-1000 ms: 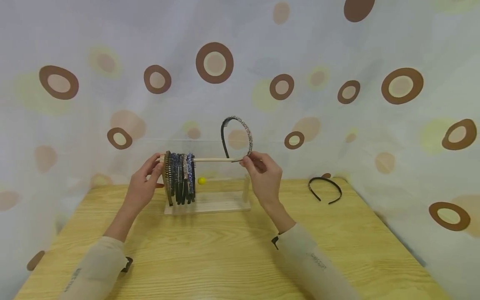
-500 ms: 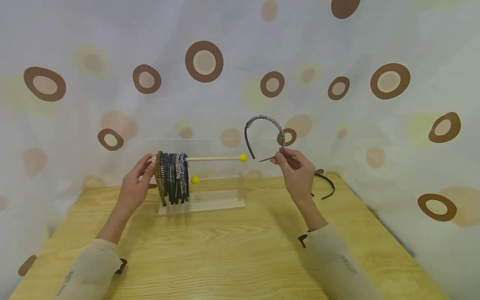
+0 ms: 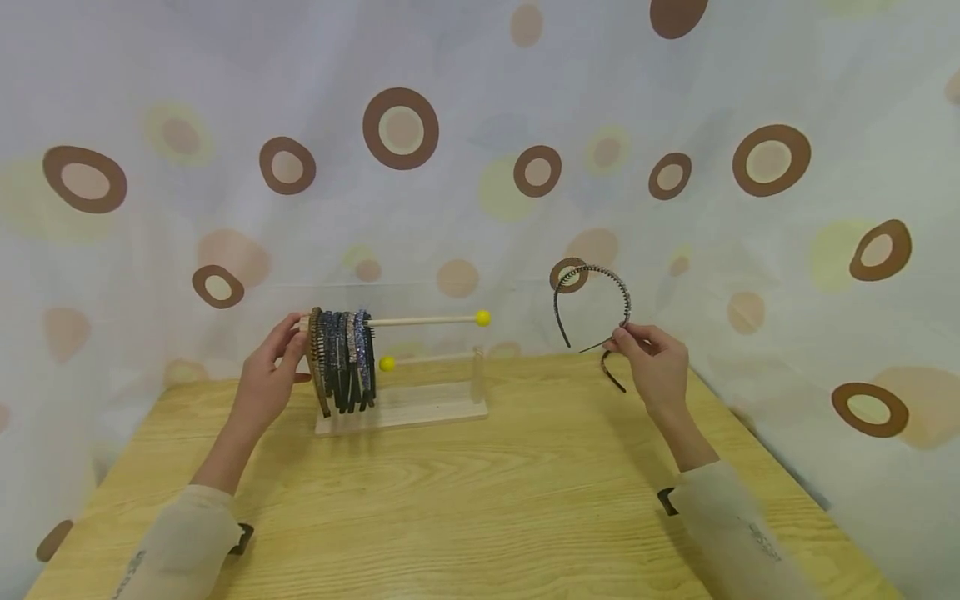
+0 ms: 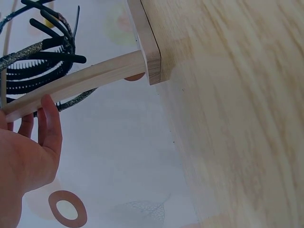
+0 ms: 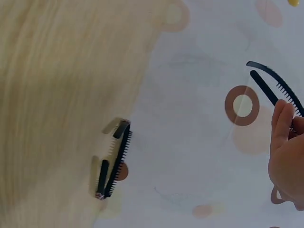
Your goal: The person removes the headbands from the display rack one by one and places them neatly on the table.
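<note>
My left hand (image 3: 266, 382) grips the left upright of a wooden rack; in the left wrist view the fingers curl round this wooden post (image 4: 85, 80). Several glittery toothed headbands (image 3: 351, 358) hang on the rack's upper rod beside that hand. Off to the right, my right hand (image 3: 658, 367) pinches one end of a sparkly black headband (image 3: 627, 296), held in the air and apart from the rod. Behind and below it another black headband (image 3: 615, 377) lies on the table, partly hidden by the hand; the right wrist view shows this headband (image 5: 124, 145) whole.
The rack's flat base (image 3: 431, 407) stands on the wood-grain table (image 3: 450, 500). A yellow ball (image 3: 483, 317) caps the upper rod's right end, and another yellow ball (image 3: 386, 363) sits on a lower rod behind. A patterned curtain (image 3: 465, 217) surrounds the table's back and sides.
My right hand has drawn the headband away from the upper rod's end and carried it to the right, uncovering the yellow ball. The left hand keeps its hold on the rack.
</note>
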Demonstrator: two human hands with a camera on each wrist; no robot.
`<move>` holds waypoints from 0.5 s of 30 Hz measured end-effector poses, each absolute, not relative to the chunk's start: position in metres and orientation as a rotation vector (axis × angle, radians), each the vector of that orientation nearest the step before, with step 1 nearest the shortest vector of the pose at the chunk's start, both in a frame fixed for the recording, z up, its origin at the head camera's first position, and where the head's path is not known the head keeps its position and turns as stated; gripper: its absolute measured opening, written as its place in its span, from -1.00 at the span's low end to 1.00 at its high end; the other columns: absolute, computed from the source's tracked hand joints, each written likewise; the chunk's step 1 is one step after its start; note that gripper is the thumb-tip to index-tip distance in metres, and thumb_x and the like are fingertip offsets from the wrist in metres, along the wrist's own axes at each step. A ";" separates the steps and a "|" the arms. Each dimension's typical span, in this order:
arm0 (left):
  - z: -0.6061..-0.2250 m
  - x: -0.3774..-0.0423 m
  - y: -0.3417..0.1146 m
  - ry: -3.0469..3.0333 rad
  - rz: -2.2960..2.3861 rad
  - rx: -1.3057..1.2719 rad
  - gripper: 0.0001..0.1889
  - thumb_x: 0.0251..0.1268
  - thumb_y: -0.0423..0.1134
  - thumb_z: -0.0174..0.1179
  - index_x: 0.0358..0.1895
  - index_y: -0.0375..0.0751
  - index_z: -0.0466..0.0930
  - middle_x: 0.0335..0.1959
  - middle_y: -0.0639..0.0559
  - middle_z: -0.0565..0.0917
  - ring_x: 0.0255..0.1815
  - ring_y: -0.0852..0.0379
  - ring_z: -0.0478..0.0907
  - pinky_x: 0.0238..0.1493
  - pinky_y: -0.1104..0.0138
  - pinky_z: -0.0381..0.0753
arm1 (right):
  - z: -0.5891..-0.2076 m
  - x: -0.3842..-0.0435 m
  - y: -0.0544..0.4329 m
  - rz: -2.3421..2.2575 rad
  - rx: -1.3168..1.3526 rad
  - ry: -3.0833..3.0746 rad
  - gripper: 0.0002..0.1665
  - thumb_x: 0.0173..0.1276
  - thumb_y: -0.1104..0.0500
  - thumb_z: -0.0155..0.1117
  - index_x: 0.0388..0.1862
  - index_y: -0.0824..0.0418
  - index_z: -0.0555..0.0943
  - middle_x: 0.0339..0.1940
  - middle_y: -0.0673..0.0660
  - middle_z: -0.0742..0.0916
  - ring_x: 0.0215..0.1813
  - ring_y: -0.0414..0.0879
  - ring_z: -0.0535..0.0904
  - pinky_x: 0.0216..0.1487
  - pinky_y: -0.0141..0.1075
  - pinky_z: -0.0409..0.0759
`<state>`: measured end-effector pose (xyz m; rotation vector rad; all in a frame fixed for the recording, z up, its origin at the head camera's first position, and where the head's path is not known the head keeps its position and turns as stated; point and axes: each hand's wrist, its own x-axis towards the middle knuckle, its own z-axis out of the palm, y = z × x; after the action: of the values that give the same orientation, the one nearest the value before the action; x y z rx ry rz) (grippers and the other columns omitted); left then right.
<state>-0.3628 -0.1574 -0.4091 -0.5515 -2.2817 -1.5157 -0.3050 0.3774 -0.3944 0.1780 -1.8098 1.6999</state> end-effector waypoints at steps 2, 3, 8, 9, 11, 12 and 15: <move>-0.405 -0.359 -0.156 -2.282 -1.520 -0.551 -0.42 0.70 -0.05 -0.10 0.62 -0.17 0.14 0.42 -0.40 0.38 0.22 -0.38 0.51 -0.25 0.30 0.76 | -0.398 -0.301 0.386 1.722 0.092 -1.879 -0.69 0.42 0.27 0.40 -0.01 0.50 0.68 -0.18 0.35 0.77 -0.29 -0.12 0.78 -0.53 -0.55 0.56; -0.401 -0.354 -0.155 -2.278 -1.522 -0.554 -0.43 0.70 -0.07 -0.09 0.61 -0.21 0.14 0.41 -0.42 0.38 0.21 -0.38 0.51 -0.24 0.29 0.76 | -0.398 -0.300 0.389 1.742 0.063 -1.909 -0.67 0.43 0.27 0.39 0.02 0.52 0.66 -0.20 0.30 0.78 -0.28 -0.10 0.78 -0.55 -0.54 0.55; -0.395 -0.349 -0.155 -2.272 -1.522 -0.562 -0.45 0.72 -0.15 -0.12 0.59 -0.31 0.13 0.40 -0.48 0.36 0.20 -0.43 0.49 -0.23 0.20 0.76 | -0.414 -0.309 0.406 1.720 -0.017 -2.141 -0.57 0.50 0.20 0.32 0.15 0.54 0.59 -0.11 0.22 0.75 -0.21 -0.14 0.77 -0.26 -0.52 0.66; -0.399 -0.352 -0.157 -2.266 -1.522 -0.564 -0.45 0.71 -0.12 -0.11 0.60 -0.27 0.14 0.40 -0.47 0.37 0.19 -0.41 0.50 -0.24 0.22 0.76 | -0.419 -0.314 0.410 1.731 -0.009 -2.170 -0.55 0.51 0.20 0.31 0.17 0.55 0.58 -0.08 0.23 0.73 -0.19 -0.13 0.77 -0.11 -0.45 0.69; -0.407 -0.361 -0.160 -2.262 -1.523 -0.558 -0.44 0.71 -0.07 -0.11 0.61 -0.19 0.15 0.41 -0.42 0.38 0.19 -0.39 0.51 -0.26 0.25 0.77 | -0.427 -0.324 0.417 1.715 0.021 -2.245 -0.55 0.53 0.21 0.28 0.19 0.57 0.56 0.01 0.35 0.66 -0.16 -0.12 0.76 0.11 -0.30 0.65; -0.409 -0.363 -0.161 -2.258 -1.526 -0.560 -0.43 0.70 -0.04 -0.11 0.61 -0.15 0.16 0.41 -0.40 0.39 0.18 -0.37 0.52 -0.26 0.29 0.76 | -0.430 -0.328 0.421 1.699 0.027 -2.286 -0.56 0.55 0.21 0.26 0.19 0.57 0.55 0.03 0.36 0.64 -0.14 -0.10 0.76 0.12 -0.28 0.65; -0.412 -0.366 -0.159 -2.258 -1.534 -0.555 -0.42 0.68 0.02 -0.08 0.61 -0.09 0.18 0.42 -0.35 0.40 0.17 -0.32 0.53 -0.25 0.30 0.76 | -0.436 -0.338 0.431 1.675 0.041 -2.373 -0.57 0.56 0.26 0.22 0.19 0.62 0.52 0.10 0.49 0.58 -0.09 -0.02 0.75 0.11 -0.18 0.66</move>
<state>-0.3659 -0.1590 -0.4122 -0.5550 -2.2579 -1.5343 -0.3377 0.4312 -0.4363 0.0415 -2.3726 1.6750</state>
